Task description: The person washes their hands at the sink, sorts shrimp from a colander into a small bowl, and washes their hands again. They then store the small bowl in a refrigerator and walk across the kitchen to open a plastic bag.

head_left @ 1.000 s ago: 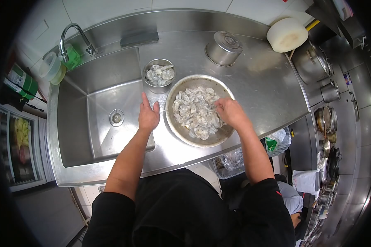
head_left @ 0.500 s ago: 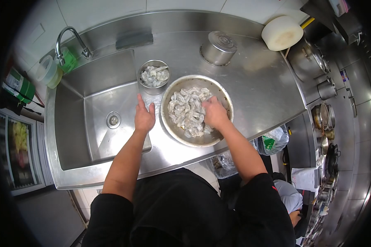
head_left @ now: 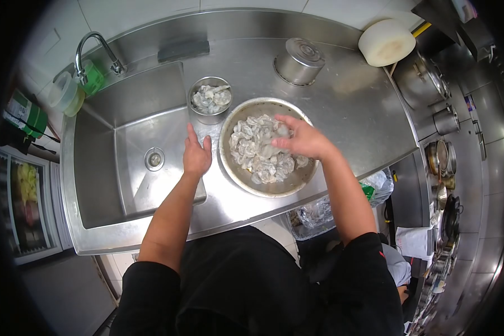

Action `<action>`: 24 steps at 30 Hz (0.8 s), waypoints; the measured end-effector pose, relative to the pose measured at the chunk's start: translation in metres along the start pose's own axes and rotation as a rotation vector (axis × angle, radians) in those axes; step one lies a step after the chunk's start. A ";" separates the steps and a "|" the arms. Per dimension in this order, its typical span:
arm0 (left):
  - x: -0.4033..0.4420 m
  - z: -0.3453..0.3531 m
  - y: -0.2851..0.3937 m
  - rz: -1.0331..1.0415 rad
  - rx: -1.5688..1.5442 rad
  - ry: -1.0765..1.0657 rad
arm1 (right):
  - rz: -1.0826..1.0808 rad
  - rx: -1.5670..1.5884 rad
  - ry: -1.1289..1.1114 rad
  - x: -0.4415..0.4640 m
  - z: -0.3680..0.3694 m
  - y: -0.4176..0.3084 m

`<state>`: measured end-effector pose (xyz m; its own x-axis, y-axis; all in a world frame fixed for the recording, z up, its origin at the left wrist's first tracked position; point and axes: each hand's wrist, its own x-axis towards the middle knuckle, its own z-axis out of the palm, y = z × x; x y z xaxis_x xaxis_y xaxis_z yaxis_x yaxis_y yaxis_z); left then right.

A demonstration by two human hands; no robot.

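Observation:
A wide metal bowl (head_left: 304, 178) holds a heap of raw, peeled shrimp (head_left: 253, 140), greyish white and wet-looking. Over the right side of that heap is my right hand (head_left: 305, 140), its thumb and fingers spread, with shrimp visible between them. Whether the fingertips touch the shrimp is hard to tell. My left hand (head_left: 196, 155) is open, fingers pointing away from me, just left of the bowl and apart from it. Beyond its fingertips stands a small round metal container (head_left: 209, 119) with more shrimp inside.
To the left is a steel sink (head_left: 130, 193) with a curved faucet (head_left: 97, 35) and plastic containers (head_left: 67, 95). An upturned metal pot (head_left: 298, 61) sits on the steel counter (head_left: 353, 123). A round white block (head_left: 386, 43) stands at the back right. Another person's sleeve (head_left: 396, 263) shows lower right.
My right hand has come up out of the shrimp and its fingers have spread; the heap's shape has shifted. My left hand has hardly moved.

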<state>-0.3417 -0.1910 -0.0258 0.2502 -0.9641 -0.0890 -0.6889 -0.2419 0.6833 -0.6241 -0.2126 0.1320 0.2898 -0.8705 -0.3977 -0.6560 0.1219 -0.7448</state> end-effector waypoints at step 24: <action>0.000 0.001 -0.001 0.023 -0.015 0.019 | -0.283 -0.712 0.142 -0.009 0.027 0.027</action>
<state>-0.3418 -0.1905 -0.0278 0.2476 -0.9670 -0.0597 -0.6841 -0.2181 0.6960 -0.6256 -0.1887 0.1003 0.4527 -0.8813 -0.1358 -0.8736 -0.4078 -0.2654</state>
